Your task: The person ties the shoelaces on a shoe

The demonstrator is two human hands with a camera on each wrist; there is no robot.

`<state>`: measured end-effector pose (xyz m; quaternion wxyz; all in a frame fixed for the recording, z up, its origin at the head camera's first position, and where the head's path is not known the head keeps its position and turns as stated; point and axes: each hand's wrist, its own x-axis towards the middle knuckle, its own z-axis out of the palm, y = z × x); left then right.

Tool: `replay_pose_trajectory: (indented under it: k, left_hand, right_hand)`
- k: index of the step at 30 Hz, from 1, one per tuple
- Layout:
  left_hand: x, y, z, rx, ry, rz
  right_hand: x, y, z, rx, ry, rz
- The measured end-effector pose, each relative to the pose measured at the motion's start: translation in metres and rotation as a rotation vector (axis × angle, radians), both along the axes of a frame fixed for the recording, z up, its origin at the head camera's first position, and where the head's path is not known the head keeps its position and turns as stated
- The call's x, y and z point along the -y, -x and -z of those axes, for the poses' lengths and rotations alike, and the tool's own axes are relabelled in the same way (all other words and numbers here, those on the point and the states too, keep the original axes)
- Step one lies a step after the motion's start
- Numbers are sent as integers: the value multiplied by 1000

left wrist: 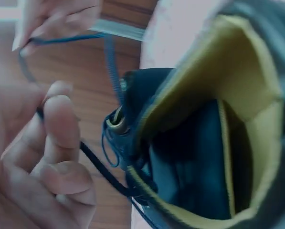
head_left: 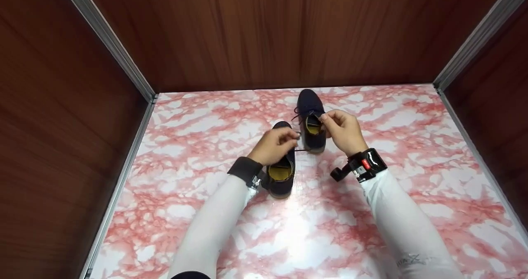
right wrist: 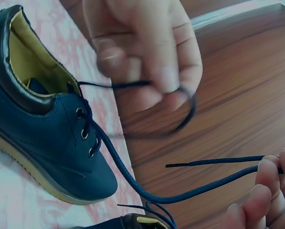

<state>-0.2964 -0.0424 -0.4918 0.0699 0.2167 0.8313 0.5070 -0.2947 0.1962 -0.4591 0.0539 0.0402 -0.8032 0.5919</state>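
Note:
A dark navy lace-up shoe point(head_left: 281, 190) with yellow lining stands on the floor, its toe pointing away. My left hand point(head_left: 274, 145) is over its front, pinching one shoelace point(right wrist: 118, 86) between thumb and fingers; the lace bends into a loop there. Right of it, my right hand point(head_left: 344, 130) pinches the other shoelace point(right wrist: 180, 196), whose tip sticks out beyond the fingers. Both laces rise from the shoe's eyelets point(right wrist: 84, 133). In the head view the right hand overlaps the edge of the second navy shoe point(head_left: 309, 99), which has its lace tied in a bow.
The shoes stand on a red-and-white marbled surface point(head_left: 198, 155). Brown wood-grain panels enclose it at the back point(head_left: 255, 35), left point(head_left: 62, 126) and right point(head_left: 486, 76), with grey metal strips along the corners.

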Motion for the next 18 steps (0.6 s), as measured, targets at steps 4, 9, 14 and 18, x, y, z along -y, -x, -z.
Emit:
replay_pose_trajectory:
  k: [4, 9, 14, 18]
  left_hand:
    - [-2, -1, 5, -112, 198, 21]
    - [-3, 1, 7, -144, 339, -52]
    - [-4, 5, 4, -83, 183, -158]
    - [-4, 6, -1, -30, -66, -152]
  right_hand:
    - [0, -3, -3, -3, 41, -8]
    - [1, -4, -6, 4, 82, -13]
    - [4, -3, -8, 6, 142, -18]
    - [4, -3, -9, 1, 244, 6]
